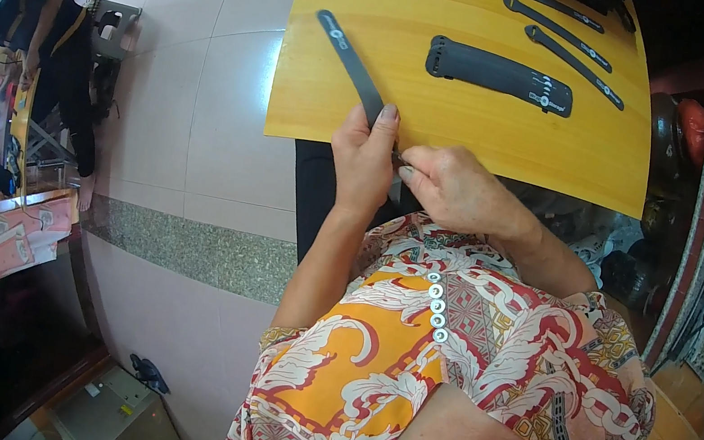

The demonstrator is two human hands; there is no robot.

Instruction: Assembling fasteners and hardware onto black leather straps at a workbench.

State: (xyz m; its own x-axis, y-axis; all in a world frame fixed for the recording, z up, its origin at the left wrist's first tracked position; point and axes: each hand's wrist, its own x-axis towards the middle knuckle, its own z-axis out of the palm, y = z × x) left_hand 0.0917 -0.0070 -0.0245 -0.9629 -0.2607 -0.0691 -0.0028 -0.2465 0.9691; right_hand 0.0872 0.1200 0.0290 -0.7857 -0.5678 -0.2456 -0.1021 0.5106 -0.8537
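Note:
My left hand (364, 160) grips the near end of a long dark grey strap (350, 60) that lies diagonally on the yellow wooden board (440, 115). My right hand (452, 188) pinches the same strap's end just beside the left thumb, at the board's near edge. A stack of wider black straps (498, 74) lies in the middle of the board. Three narrow dark straps (571, 34) lie side by side at the far right of the board.
The board rests over my lap above a pale tiled floor (178, 103). A person in dark clothes (59, 49) stands at the far left near red stools. Dark pots and red goods (701, 136) crowd the right side.

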